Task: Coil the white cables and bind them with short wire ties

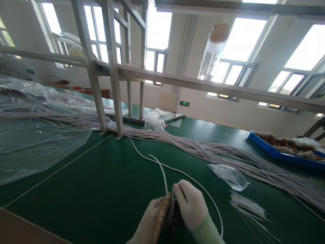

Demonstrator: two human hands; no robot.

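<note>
My left hand (154, 217), in a light glove with dirty fingertips, is closed around a coil of pale cable (170, 213) near the bottom middle. One cable end (162, 169) sticks up out of that grip and curves left. Close on the right, my gloved right hand (190, 205) pinches at the top of the coil, its fingertips bent together. What exactly lies between those fingertips is too small to make out. A single loose cable (203, 188) runs from the long bundle and bends down beside the right hand.
A thick bundle of pale cables (177, 140) crosses the green table (76, 176). Right of my hands lie a clear plastic bag (230, 176) and short thin strips (247, 205). Metal frame posts (115, 84) stand at the back left. A blue tray (279, 154) sits far right; plastic sheeting (45, 145) covers the left.
</note>
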